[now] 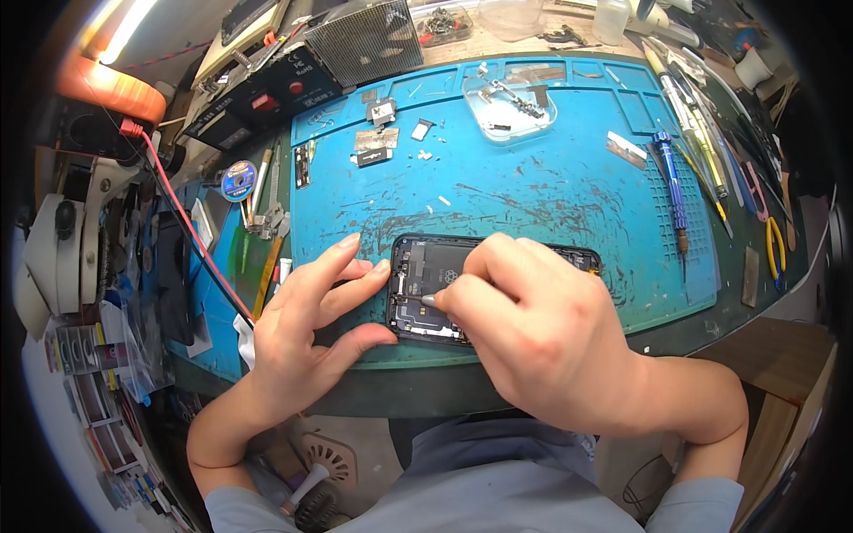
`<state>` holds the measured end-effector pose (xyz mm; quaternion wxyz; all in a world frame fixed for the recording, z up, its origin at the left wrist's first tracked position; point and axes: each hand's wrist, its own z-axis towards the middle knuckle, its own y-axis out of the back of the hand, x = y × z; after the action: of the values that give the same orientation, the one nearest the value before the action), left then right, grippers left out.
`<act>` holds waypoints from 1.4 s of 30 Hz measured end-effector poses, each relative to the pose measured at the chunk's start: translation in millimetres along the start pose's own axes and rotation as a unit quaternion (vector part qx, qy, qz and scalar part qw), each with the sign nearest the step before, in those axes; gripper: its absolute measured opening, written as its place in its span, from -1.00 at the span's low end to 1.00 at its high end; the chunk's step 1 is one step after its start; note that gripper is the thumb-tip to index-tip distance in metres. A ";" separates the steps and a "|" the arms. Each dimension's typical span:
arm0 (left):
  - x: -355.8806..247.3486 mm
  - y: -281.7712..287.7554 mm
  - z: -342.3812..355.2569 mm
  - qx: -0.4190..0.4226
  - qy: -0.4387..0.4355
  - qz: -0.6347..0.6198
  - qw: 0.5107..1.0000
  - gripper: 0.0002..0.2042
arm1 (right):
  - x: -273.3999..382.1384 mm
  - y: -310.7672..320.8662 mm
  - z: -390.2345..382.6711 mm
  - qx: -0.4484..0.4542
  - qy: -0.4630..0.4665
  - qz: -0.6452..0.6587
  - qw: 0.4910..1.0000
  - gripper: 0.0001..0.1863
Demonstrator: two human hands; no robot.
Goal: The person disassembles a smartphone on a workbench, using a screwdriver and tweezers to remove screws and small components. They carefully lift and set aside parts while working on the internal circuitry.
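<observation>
An opened phone [418, 284] lies sideways on the blue work mat, its dark inside and battery showing. My left hand [311, 311] is beside the phone's left end, fingers spread, with a fingertip and the thumb at its edge. Over the phone's right part is my right hand [542, 329], fingers pinched round a thin tool with a grey tip [430, 301]. That tip points down at the phone's inside, near the lower middle. Most of the tool is hidden by my fingers, so its kind cannot be told. The hand also covers much of the phone's right half.
Small parts [425, 155] and metal plates [377, 139] lie on the mat [355, 195]. Behind them stands a clear plastic dish [511, 129]. A blue screwdriver [671, 178] and yellow pliers [776, 249] are at right. A red-black cable [182, 218] and solder spool [239, 180] are left.
</observation>
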<state>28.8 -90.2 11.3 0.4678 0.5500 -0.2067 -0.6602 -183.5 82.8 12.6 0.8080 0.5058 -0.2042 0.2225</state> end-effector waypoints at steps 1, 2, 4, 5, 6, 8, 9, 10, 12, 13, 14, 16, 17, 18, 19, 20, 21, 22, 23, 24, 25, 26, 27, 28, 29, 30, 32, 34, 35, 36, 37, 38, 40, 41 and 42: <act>0.2 -0.4 -0.2 -0.002 0.006 -0.005 1.000 -0.07 | -0.8 -0.8 0.7 -0.003 -0.007 0.011 1.000 -0.83; 0.8 -0.4 0.3 0.001 0.008 -0.002 1.000 -0.07 | 1.6 -0.9 1.7 -0.005 -0.017 -0.001 1.000 -0.83; 1.3 1.3 0.2 0.003 0.015 0.006 1.000 -0.08 | 9.6 -0.6 4.6 -0.007 -0.032 -0.026 0.999 -0.81; 1.2 1.2 0.0 0.001 0.013 0.003 1.000 -0.09 | 11.1 -1.1 3.5 0.004 -0.025 -0.063 0.998 -0.82; 0.8 0.5 0.0 -0.004 0.010 0.001 1.000 -0.09 | 12.5 -1.9 2.4 0.015 -0.016 -0.101 0.995 -0.84; 0.5 -0.4 0.3 -0.008 0.006 -0.002 1.000 -0.10 | 11.3 -3.7 1.2 0.021 0.008 -0.135 0.991 -0.85; 0.1 -0.1 0.4 -0.007 0.005 -0.001 1.000 -0.11 | 7.9 -5.2 0.0 0.014 0.023 -0.129 0.991 -0.85; -0.2 0.4 0.1 -0.006 0.004 0.000 1.000 -0.12 | 4.6 -6.7 -0.7 0.007 0.038 -0.122 0.992 -0.84; 0.0 0.4 -0.5 -0.007 0.004 0.003 1.000 -0.12 | -2.1 -9.5 -0.3 -0.017 0.058 -0.103 0.993 -0.84; 0.3 -0.1 -0.5 -0.007 0.003 0.004 1.000 -0.12 | -3.8 -10.0 -0.3 -0.030 0.067 -0.094 0.993 -0.83; 0.2 -0.4 -0.6 -0.009 0.006 0.002 1.000 -0.13 | -3.4 -10.0 -0.4 -0.031 0.061 -0.095 0.993 -0.84; 0.6 -1.3 -1.4 -0.012 0.013 -0.001 1.000 -0.14 | -2.3 -11.5 0.2 -0.034 0.047 -0.095 0.994 -0.84; 1.1 -1.6 -1.1 -0.012 0.014 -0.002 1.000 -0.15 | 0.3 -11.1 0.6 -0.027 0.043 -0.116 0.992 -0.84; 0.9 -1.2 -0.8 -0.012 0.015 -0.003 1.000 -0.16 | 4.8 -9.7 0.9 -0.020 0.038 -0.135 0.990 -0.84; 0.6 -0.8 -0.5 -0.012 0.016 -0.004 1.000 -0.17 | 7.7 -8.5 0.7 -0.013 0.034 -0.155 0.987 -0.84; 0.0 -0.6 -0.3 -0.011 0.018 -0.006 1.000 -0.18 | 8.6 -7.9 0.3 0.001 0.034 -0.166 0.986 -0.85; -0.8 -0.2 -0.3 -0.012 0.020 -0.007 1.000 -0.19 | 9.4 -7.4 0.3 0.014 0.036 -0.177 0.983 -0.85; -1.6 0.1 -0.4 -0.012 0.023 -0.008 1.000 -0.21 | 10.0 -7.0 0.3 0.027 0.038 -0.188 0.981 -0.85; -2.1 0.4 -0.4 -0.012 0.023 -0.003 1.000 -0.22 | 9.7 -6.6 0.8 0.022 0.042 -0.172 0.984 -0.85; -2.6 0.4 0.2 -0.012 0.023 0.000 1.000 -0.23 | 8.4 -5.9 1.3 0.016 0.046 -0.157 0.986 -0.85; -3.2 0.5 0.7 -0.011 0.023 0.004 1.000 -0.23 | 7.0 -5.4 1.8 0.010 0.050 -0.141 0.989 -0.85; -4.0 0.9 1.4 -0.012 0.020 0.010 1.000 -0.24 | 5.3 -5.8 2.1 0.005 0.052 -0.128 0.990 -0.85; -4.6 1.0 2.3 -0.012 0.018 0.015 1.000 -0.25 | 2.9 -7.0 1.8 -0.001 0.054 -0.114 0.992 -0.85; -5.2 1.1 2.9 -0.011 0.016 0.021 1.000 -0.26 | 1.9 -7.3 1.5 -0.006 0.056 -0.100 0.993 -0.85; -5.8 1.3 3.3 -0.012 0.015 0.022 1.000 -0.27 | 3.3 -6.7 1.8 0.000 0.040 -0.090 0.995 -0.85; -6.1 1.3 3.3 -0.012 0.015 0.024 1.000 -0.27 | 5.7 -6.5 2.4 0.007 0.024 -0.080 0.997 -0.84; -6.6 1.2 3.4 -0.013 0.018 0.024 0.999 -0.28 | 6.5 -6.1 2.3 0.010 0.016 -0.070 0.997 -0.84; -7.1 0.9 2.2 -0.016 0.027 0.021 0.999 -0.29 | 4.1 -5.9 3.0 0.007 0.035 -0.069 0.997 -0.84; -8.1 1.6 1.9 -0.013 0.033 0.021 0.999 -0.29 | 3.3 -5.9 3.2 0.004 0.028 -0.053 0.998 -0.84; -9.3 2.8 3.0 -0.010 0.036 0.021 0.999 -0.30 | 2.7 -5.2 3.5 0.001 0.019 -0.040 0.999 -0.83; -10.8 4.3 4.3 -0.007 0.039 0.020 0.999 -0.30 | 2.5 -4.6 3.5 -0.002 0.011 -0.027 1.000 -0.82; -13.6 6.0 6.6 -0.005 0.035 0.018 0.999 -0.35 | 4.1 -3.8 3.4 -0.006 0.005 -0.025 1.000 -0.82; -21.1 8.9 12.0 -0.002 0.031 0.015 0.999 -0.44 | 8.6 -3.6 4.7 -0.012 -0.003 -0.019 1.000 -0.82; -23.8 8.9 14.9 0.002 0.015 0.033 0.999 -0.49 | 8.6 -4.7 5.3 -0.019 -0.005 -0.022 1.000 -0.82; -26.9 8.6 17.6 0.004 0.000 0.052 0.999 -0.54 | 9.0 -5.9 6.2 -0.025 -0.005 -0.025 0.999 -0.82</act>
<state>14.8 -75.8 37.8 0.4991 0.5402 -0.2376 -0.6345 -173.4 76.3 15.9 0.8249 0.4914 -0.2007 0.1945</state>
